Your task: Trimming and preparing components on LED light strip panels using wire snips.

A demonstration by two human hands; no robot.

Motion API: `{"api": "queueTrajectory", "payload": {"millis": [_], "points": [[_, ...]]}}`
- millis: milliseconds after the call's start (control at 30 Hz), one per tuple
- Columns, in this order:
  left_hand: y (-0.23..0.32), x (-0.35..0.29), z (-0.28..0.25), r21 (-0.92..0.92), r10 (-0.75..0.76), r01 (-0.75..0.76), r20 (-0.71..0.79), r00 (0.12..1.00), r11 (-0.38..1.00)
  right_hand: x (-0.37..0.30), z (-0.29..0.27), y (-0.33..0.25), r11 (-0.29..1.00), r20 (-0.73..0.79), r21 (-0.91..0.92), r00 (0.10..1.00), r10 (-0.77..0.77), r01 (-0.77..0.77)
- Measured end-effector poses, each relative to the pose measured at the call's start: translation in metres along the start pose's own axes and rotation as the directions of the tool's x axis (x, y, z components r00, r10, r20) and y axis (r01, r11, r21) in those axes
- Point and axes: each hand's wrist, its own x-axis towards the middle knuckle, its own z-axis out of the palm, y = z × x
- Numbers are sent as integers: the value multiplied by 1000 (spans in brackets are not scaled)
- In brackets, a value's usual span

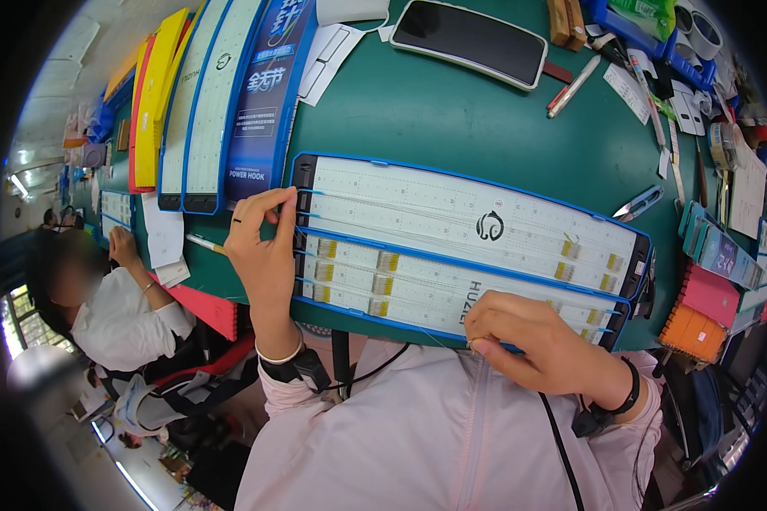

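Observation:
A long fishing-rig case (383,192) lies open before me, with white ruled panels, blue rims and black end pieces. Thin clear lines run lengthwise over both panels, and small yellow-and-grey pieces (386,261) sit on them in short columns. At the case's left end, my left hand (264,243) is closed, thumb and forefinger pinching a thin line by the black end piece. My right hand (541,341) is closed in a pinch at the near edge. A thin line reaches its fingertips, where a tiny piece is too small to name.
Upright blue-edged cases (204,102) and yellow folders (155,102) stand at the left. A phone (470,43), a pen (574,85) and a blue cutter (639,204) lie beyond the case. Notebooks (699,315) are stacked at the right. Another person (111,307) sits at the left.

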Motion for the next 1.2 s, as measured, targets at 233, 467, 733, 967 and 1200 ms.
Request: {"api": "queueTrajectory", "payload": {"millis": [233, 467, 733, 967, 1200], "points": [[7, 3, 1, 51, 69, -72, 58, 996, 996, -5, 0, -2, 1000, -38, -16, 999, -9, 9], [44, 9, -2, -12, 321, -325, 193, 927, 946, -13, -45, -13, 947, -414, -292, 910, 4, -136], [119, 28, 41, -165, 466, -436, 342, 816, 885, -29, -92, 13, 706, -671, -568, 735, -98, -423], [148, 34, 64, -93, 408, -405, 387, 827, 910, -99, -102, -1, 625, -840, -441, 542, -34, -644], [162, 32, 90, -120, 433, -424, 418, 798, 898, -149, -67, 4, 439, -821, -421, 540, 187, -793]]}}
